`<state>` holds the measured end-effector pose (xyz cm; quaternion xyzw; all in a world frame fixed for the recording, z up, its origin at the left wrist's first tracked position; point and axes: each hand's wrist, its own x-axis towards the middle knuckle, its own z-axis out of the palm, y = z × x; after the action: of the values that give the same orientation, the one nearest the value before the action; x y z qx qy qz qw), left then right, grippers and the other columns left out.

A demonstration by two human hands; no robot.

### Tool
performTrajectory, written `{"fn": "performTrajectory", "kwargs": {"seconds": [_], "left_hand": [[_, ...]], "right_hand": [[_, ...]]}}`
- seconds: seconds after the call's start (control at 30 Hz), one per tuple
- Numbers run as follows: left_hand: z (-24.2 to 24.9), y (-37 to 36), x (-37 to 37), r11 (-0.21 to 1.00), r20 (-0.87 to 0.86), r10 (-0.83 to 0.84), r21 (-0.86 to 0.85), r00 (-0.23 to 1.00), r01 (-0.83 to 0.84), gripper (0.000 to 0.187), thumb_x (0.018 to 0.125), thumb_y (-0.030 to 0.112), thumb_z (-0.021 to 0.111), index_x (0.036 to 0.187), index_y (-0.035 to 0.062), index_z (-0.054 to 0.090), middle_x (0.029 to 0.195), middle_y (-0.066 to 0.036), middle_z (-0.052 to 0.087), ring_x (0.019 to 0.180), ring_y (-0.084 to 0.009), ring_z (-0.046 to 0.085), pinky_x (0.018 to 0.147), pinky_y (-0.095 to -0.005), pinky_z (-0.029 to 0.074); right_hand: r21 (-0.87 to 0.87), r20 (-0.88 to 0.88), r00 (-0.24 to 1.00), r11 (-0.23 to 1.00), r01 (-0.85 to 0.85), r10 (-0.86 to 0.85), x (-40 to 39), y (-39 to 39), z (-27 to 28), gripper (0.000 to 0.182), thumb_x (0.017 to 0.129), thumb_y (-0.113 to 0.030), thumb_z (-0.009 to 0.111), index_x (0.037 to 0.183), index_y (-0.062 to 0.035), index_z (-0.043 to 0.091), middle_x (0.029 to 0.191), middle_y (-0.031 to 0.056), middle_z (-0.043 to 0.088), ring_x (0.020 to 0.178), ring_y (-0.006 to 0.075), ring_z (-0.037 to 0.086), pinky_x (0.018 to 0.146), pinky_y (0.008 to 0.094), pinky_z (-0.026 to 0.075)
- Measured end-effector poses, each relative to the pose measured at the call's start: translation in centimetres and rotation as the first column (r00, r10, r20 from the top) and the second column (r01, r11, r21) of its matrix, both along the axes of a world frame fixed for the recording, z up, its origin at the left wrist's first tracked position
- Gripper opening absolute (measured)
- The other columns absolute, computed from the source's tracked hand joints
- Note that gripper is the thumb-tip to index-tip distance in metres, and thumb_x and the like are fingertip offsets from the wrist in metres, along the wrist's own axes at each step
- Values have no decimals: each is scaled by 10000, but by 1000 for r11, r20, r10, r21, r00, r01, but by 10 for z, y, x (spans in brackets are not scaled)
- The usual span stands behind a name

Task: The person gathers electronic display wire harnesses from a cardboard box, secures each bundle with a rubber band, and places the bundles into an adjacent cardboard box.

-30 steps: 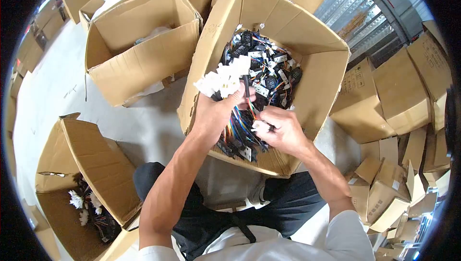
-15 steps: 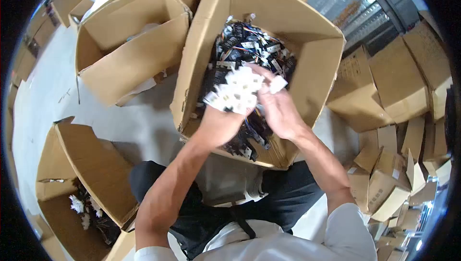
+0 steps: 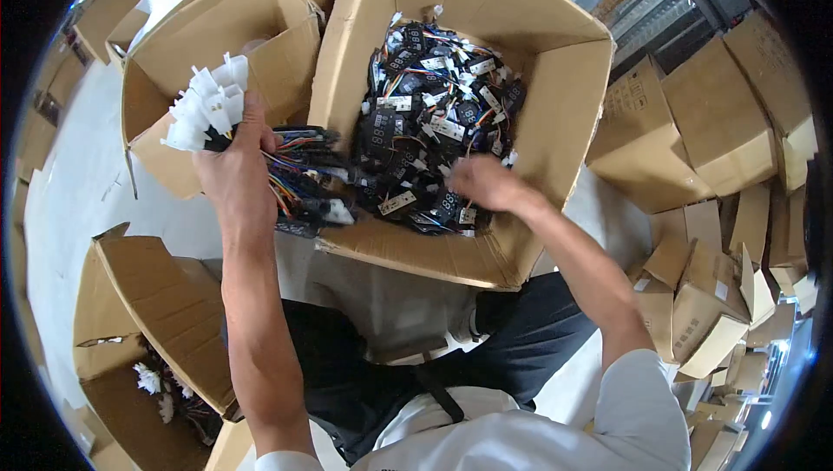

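Note:
My left hand [image 3: 239, 150] is closed around a thick bunch of wire harnesses. Their white connectors [image 3: 208, 107] fan out above the fist, and coloured wires [image 3: 299, 167] trail right with small black display boards at their ends, over the near left edge of a big cardboard box [image 3: 564, 115]. Inside that box lies a heap of similar black display boards [image 3: 416, 115] with digit faces, wires and white plugs. Low over the heap's right side is my right hand [image 3: 486, 183]; its fingers are blurred and partly hidden, so their grip cannot be made out.
Behind my left hand stands another open carton [image 3: 286, 63]. At lower left, a tilted carton [image 3: 165, 306] contains white connectors [image 3: 149, 379] and dark wiring. Stacked cartons [image 3: 720, 124] line the right side, with metal racking [image 3: 625, 3] at the upper right.
My hands were together over the big box around the white connectors. Now the left has carried the bunch left, out past the box wall, while the right has dropped toward the heap.

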<state>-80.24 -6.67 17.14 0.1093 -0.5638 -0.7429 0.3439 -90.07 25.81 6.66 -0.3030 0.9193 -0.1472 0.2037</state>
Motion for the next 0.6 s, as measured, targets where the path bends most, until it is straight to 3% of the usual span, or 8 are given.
{"fn": "performTrajectory", "kwargs": {"seconds": [0.03,0.07,0.1,0.17,0.3,0.47,0.53,0.6], "left_hand": [[0,0,2,1000,0,9,1,1000,-9,234,926,67,686,1152,49,629,851,8,604,667,-65,546,534,-219,429],[0,5,5,994,59,45,-98,997,-39,227,925,79,690,1142,47,634,839,11,609,659,-62,545,531,-222,425],[0,10,7,979,116,85,-197,990,-61,220,924,91,694,1132,46,639,828,15,614,651,-59,545,529,-225,420],[0,14,10,986,113,46,-166,993,-27,127,920,109,694,1016,37,654,770,20,615,611,-62,536,530,-231,425],[1,14,9,999,153,-48,8,987,48,114,912,112,700,985,35,660,740,21,608,600,-66,539,523,-237,425],[2,18,1,1000,181,9,10,984,-11,101,910,118,713,927,57,634,699,14,589,591,-90,536,544,-252,419],[-10,15,-7,969,84,71,-240,994,-48,101,909,117,714,927,56,635,719,12,599,590,-87,535,540,-245,418],[-9,17,-11,976,68,64,-213,996,-48,113,906,121,723,934,57,635,731,11,605,588,-84,533,538,-241,418]], "right_hand": [[276,90,996,961,-30,5,3,8,-35,375,943,-375,598,952,-11,688,903,236,681,808,391,660,759,487,524],[199,94,992,975,-100,83,21,15,-49,371,916,-374,614,915,-16,710,947,248,686,870,403,674,787,480,538],[444,206,976,882,-157,70,29,16,-64,358,905,-358,614,913,-15,715,992,240,697,944,387,682,804,484,551],[539,163,987,839,-77,-14,50,17,-98,333,923,-308,580,923,-1,709,1012,198,711,974,386,677,826,492,548],[386,198,977,911,-148,75,41,46,-149,277,908,-216,549,1082,-22,642,994,222,686,973,406,662,795,495,550],[297,64,993,948,-115,100,56,5,-78,233,863,-176,594,1044,-31,615,965,210,660,950,395,654,796,499,529],[241,-17,994,966,-98,105,56,-8,-78,241,851,-165,603,1055,-35,611,931,202,660,945,392,656,796,505,528],[114,-138,983,988,-107,122,41,-16,-95,350,821,-157,644,1157,-62,622,933,203,679,943,386,667,808,500,533]]}}
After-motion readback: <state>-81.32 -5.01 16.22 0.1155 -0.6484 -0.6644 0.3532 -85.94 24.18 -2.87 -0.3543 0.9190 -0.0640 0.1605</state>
